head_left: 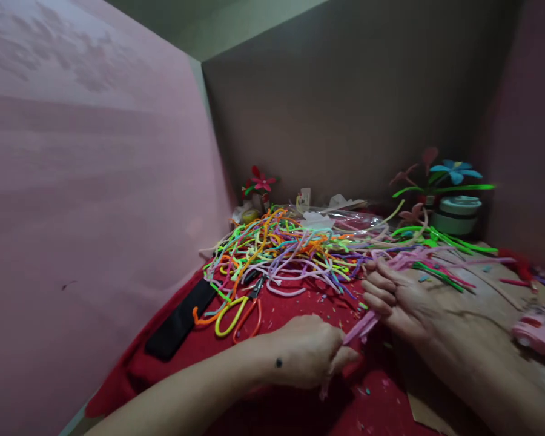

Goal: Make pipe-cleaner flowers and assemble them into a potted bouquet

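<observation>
Head view, items as seen. One left hand [309, 350]: closing thumb and fingers on the lower end of a pink bundle [362, 327] of strands. One right hand [402, 300]: curling its fingers around the same bundle farther up. The bundle is running between both hands above a red cloth [295, 307], with pink lengths showing beyond the right hand. One heap of coloured strands [295, 245]: lying tangled behind the hands. One pair of scissors [242, 310], yellow and orange handles: resting at the heap's near edge. One flat black object [180, 321]: lying left of the scissors. One pale green container [458, 215]: standing at far right, near a blue flower [456, 173].
</observation>
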Tool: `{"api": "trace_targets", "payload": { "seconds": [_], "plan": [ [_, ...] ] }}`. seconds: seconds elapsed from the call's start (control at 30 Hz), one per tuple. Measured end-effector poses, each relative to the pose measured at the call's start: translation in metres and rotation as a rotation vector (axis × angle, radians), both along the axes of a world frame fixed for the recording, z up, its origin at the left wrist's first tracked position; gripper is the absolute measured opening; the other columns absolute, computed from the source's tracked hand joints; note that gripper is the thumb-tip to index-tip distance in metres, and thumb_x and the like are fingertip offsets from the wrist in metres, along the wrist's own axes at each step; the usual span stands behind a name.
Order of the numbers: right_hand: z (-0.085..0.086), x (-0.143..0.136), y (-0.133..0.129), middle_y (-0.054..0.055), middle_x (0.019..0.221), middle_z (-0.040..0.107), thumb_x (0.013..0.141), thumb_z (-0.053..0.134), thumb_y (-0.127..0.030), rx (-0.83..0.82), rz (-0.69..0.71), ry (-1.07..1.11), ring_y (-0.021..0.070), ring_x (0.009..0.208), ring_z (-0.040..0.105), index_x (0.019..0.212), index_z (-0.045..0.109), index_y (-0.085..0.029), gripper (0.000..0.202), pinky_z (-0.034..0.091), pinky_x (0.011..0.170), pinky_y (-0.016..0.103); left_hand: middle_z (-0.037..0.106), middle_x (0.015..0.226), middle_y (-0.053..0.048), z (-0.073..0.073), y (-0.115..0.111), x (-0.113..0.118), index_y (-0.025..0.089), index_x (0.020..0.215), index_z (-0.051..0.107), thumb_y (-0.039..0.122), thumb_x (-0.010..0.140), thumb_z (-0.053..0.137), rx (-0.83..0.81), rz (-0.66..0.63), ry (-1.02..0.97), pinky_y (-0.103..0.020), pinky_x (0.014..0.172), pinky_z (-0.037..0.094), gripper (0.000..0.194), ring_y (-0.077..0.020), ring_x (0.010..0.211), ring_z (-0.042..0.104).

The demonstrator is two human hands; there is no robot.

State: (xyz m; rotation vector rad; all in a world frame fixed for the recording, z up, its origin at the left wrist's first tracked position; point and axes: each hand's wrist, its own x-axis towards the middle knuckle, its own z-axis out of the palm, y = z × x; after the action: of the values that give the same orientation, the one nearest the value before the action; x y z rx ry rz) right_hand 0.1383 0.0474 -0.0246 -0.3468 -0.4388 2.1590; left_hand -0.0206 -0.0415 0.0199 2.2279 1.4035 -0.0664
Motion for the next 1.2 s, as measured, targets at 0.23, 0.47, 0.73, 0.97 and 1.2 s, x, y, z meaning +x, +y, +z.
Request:
{"api": "trace_targets", "payload": {
  "seconds": [0.23, 0.47, 0.73, 0.97, 1.2],
  "plan": [
    [-0.003, -0.002, -0.007, -0.007, 0.043, 0.034, 0.081, 0.056, -0.023, 0.097, 0.009, -0.056, 0.0080, 0.032, 0.025, 0.073, 0.052, -0.024, 0.009, 0.022, 0.028, 0.020, 0.057, 0.057, -0.002, 0.026, -0.015, -0.037, 0.020, 0.076, 0.059, 0.031, 0.085, 0.041, 0.233, -0.143, 0.290, -0.027, 0.044, 0.024, 0.023, -0.0149, 0.045, 0.048],
    [-0.010, 0.004, 0.005, -0.007, 0.043, 0.036, 0.079, 0.058, -0.023, 0.125, -0.033, -0.136, 0.0075, 0.033, 0.025, 0.076, 0.053, -0.024, 0.006, 0.024, 0.030, 0.021, 0.053, 0.054, 0.003, 0.038, 0.012, -0.090, 0.019, 0.068, 0.059, 0.025, 0.083, 0.048, 0.147, -0.168, 0.144, -0.022, 0.047, 0.027, 0.020, -0.0087, 0.047, 0.039],
    [-0.007, 0.006, 0.007, -0.008, 0.043, 0.032, 0.078, 0.058, -0.022, 0.107, -0.046, -0.167, 0.0066, 0.033, 0.022, 0.079, 0.055, -0.023, 0.004, 0.022, 0.030, 0.018, 0.064, 0.074, -0.003, 0.022, 0.120, -0.169, 0.018, 0.081, 0.066, 0.028, 0.076, 0.050, 0.491, 0.436, 0.214, -0.023, 0.061, 0.038, 0.019, -0.0153, 0.070, 0.057],
    [-0.007, 0.004, 0.005, -0.009, 0.042, 0.030, 0.073, 0.063, -0.019, 0.099, -0.036, -0.178, 0.0069, 0.033, 0.025, 0.079, 0.057, -0.022, 0.009, 0.025, 0.030, 0.018, 0.061, 0.107, -0.014, 0.015, 0.167, -0.200, 0.013, 0.112, 0.057, 0.037, 0.078, 0.046, 0.663, 0.648, 0.267, -0.032, 0.084, 0.040, 0.043, -0.0250, 0.098, 0.054],
    [-0.011, 0.000, 0.003, -0.010, 0.043, 0.023, 0.084, 0.051, -0.022, -0.072, -0.034, -0.063, 0.0037, 0.034, 0.016, 0.075, 0.056, -0.014, 0.013, 0.017, 0.030, 0.015, 0.060, 0.113, -0.008, 0.011, 0.183, -0.200, 0.017, 0.120, 0.050, 0.036, 0.078, 0.048, 0.600, 0.590, 0.260, -0.029, 0.088, 0.039, 0.046, -0.0219, 0.103, 0.053]
  ]
}}
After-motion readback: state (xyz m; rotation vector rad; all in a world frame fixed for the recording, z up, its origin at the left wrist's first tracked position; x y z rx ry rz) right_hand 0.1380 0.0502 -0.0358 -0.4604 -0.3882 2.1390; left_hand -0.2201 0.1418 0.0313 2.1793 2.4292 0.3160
